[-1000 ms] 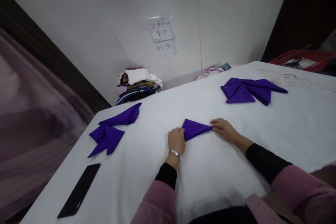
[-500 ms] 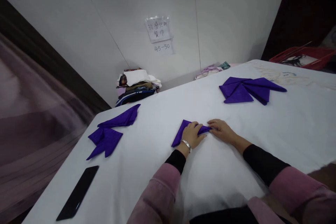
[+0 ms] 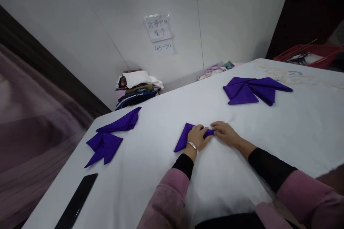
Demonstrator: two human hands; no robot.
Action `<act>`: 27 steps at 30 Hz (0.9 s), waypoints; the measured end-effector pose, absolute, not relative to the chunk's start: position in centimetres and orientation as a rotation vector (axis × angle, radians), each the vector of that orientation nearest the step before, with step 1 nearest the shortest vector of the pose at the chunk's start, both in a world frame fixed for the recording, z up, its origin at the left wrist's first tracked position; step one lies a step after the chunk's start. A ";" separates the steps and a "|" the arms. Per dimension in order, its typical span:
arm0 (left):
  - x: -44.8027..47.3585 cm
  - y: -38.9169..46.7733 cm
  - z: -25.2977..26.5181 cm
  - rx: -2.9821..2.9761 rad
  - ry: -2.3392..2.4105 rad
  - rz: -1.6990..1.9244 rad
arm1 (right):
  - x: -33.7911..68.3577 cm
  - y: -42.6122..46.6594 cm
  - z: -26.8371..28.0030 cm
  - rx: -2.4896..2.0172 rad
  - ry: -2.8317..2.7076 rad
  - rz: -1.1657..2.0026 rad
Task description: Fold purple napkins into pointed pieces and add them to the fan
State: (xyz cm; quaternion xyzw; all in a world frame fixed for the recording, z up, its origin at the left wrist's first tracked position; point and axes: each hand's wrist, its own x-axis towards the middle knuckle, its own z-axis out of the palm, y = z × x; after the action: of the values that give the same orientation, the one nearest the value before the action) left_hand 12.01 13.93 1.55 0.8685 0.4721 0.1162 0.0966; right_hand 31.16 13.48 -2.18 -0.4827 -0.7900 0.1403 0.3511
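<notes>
Starting at the left, we are noticing a glossy black slab (image 3: 76,200) lying on a white-covered desk (image 3: 150,171), with some folded purple fabric (image 3: 106,148) resting just beyond it. In the middle, we are working on a small purple cloth (image 3: 182,138) that is lying folded on the desk, its wide end showing to the left of our hands. Our left hand (image 3: 197,137) is covering the cloth's middle, its fingers bending and slightly parted; whether they are gripping or only pressing, we cannot tell. Just beside it, our right hand (image 3: 226,134) is pinching the narrow right tip, its fingers nearly together. Farther right, a purple folded shape (image 3: 243,94) is lying well apart. To be doing this well, we should probably be holding that tip steady while smoothing the layers gently, keeping the wide end from skewing. Compared with a second ago, our left hand is no longer covering the wide end but resting nearer the right one, which is keeping its place at the tip.
</notes>
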 end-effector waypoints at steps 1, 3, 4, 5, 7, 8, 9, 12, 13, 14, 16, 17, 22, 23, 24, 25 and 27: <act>12.0 13.9 1.5 2.575 1.400 0.343 | 31.2 13.5 -2.2 -1.252 -2.044 0.362; 12.0 14.0 1.3 2.585 1.403 0.367 | 31.2 13.5 -2.2 -1.253 -2.048 0.361; 12.0 14.1 1.2 2.592 1.399 0.385 | 31.2 13.4 -2.2 -1.254 -2.052 0.359; 12.1 14.1 1.1 2.599 1.394 0.401 | 31.1 13.4 -2.2 -1.257 -2.055 0.354; 12.1 14.2 0.9 2.612 1.387 0.429 | 31.1 13.4 -2.2 -1.267 -2.062 0.343; 12.1 14.3 0.8 2.617 1.386 0.439 | 31.1 13.4 -2.2 -1.277 -2.067 0.337; 12.2 14.3 0.8 2.622 1.388 0.445 | 31.1 13.4 -2.3 -1.290 -2.069 0.332; 12.2 14.3 0.7 2.637 1.399 0.452 | 31.1 13.5 -2.5 -1.322 -2.073 0.332; 12.3 14.3 0.7 2.641 1.403 0.447 | 31.1 13.5 -2.6 -1.330 -2.070 0.335; 12.3 14.3 0.7 2.643 1.409 0.441 | 31.1 13.5 -2.7 -1.338 -2.066 0.338; 12.3 14.2 0.7 2.642 1.412 0.421 | 30.9 13.5 -2.8 -1.357 -2.061 0.337; 12.3 14.2 0.8 2.640 1.411 0.410 | 30.8 13.5 -2.8 -1.369 -2.061 0.332; 12.3 14.0 0.9 2.605 1.412 0.383 | 29.9 13.2 -2.7 -1.446 -2.071 0.268; 12.4 14.0 0.9 2.601 1.411 0.381 | 29.8 13.2 -2.6 -1.465 -2.069 0.252; 12.4 14.0 0.9 2.598 1.411 0.379 | 29.7 13.2 -2.6 -1.479 -2.070 0.237; 12.4 14.0 0.9 2.596 1.414 0.376 | 29.6 13.2 -2.6 -1.486 -2.077 0.224; 12.4 14.1 0.8 2.596 1.426 0.375 | 29.5 13.3 -2.6 -1.487 -2.102 0.198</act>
State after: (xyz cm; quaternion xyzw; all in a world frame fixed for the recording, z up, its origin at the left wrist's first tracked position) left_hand 12.41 14.09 0.83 0.8668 0.4762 0.1253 0.0780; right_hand 29.52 13.30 -2.64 -0.5535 -0.7823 0.0735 0.2760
